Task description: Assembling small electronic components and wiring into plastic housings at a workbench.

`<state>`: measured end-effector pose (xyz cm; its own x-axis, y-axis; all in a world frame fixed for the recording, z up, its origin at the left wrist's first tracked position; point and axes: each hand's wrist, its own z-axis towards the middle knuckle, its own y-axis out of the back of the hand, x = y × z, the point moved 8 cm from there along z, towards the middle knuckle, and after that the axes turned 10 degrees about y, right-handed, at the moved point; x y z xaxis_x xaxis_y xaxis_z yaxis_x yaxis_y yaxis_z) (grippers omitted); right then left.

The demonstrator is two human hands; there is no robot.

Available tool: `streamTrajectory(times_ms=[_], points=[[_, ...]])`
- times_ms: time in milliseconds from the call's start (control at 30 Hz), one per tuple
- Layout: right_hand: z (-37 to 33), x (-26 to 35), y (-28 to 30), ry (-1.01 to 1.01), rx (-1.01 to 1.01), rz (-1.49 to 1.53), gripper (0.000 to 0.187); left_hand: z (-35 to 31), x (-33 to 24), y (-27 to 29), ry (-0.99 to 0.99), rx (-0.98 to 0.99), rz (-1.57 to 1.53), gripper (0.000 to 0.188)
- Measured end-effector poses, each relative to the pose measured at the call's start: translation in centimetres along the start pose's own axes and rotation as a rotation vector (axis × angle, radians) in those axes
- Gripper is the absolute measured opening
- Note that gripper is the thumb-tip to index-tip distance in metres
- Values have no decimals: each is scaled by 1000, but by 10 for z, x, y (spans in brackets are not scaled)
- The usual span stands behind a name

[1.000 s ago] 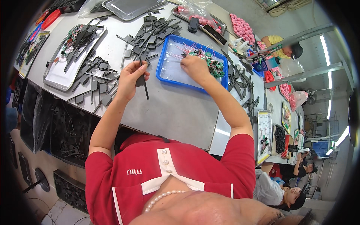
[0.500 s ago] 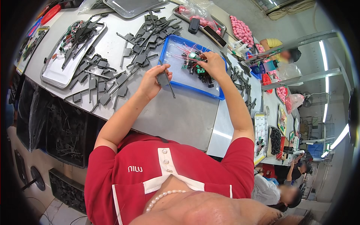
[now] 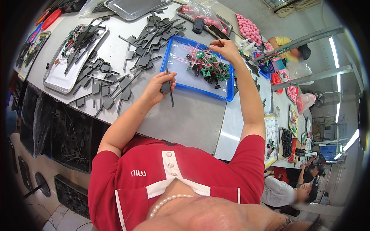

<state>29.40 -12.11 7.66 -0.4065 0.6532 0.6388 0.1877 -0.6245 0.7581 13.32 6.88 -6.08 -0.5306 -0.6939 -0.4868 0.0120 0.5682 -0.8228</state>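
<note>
My left hand (image 3: 158, 85) is closed round a dark grey plastic part (image 3: 166, 87) with a flat square body and a long thin stem, held in front of the blue tray's near left side. The blue tray (image 3: 197, 88) holds a tangled heap of green circuit boards (image 3: 209, 71) with pink and red wires and black pieces. Over the tray's far right corner is my right hand (image 3: 226, 49), its thumb and fingers pinched together. Something thin and dark seems to show at those fingertips, too small to name.
Many similar grey parts (image 3: 152, 36) lie piled left of the tray. A white tray (image 3: 61, 80) with wired parts stands farther left. Behind are a dark phone (image 3: 217, 31), a small black case (image 3: 198, 25) and a metal tray of pink pieces. Other people (image 3: 285, 192) sit at right.
My right hand has left the heap of circuit boards and moved up and right to the tray's far corner. My left hand still holds the grey part, now turned more upright and slightly lower.
</note>
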Motion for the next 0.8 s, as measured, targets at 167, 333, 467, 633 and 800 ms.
streamTrajectory(times_ms=[167,333,467,633,800], points=[[-1,-6,6,35,-34,-228,31,2,3,-3,-6,-14,87,17],[-11,-31,11,51,-103,-415,34,1,3,-2,-10,-12,113,18],[-22,-20,19,28,-152,-377,32,0,3,-1,-7,-12,109,19],[-40,20,17,137,-201,-234,24,-1,4,-2,2,-13,111,19],[-45,29,-13,115,14,-395,26,-2,4,-4,17,-48,114,16]])
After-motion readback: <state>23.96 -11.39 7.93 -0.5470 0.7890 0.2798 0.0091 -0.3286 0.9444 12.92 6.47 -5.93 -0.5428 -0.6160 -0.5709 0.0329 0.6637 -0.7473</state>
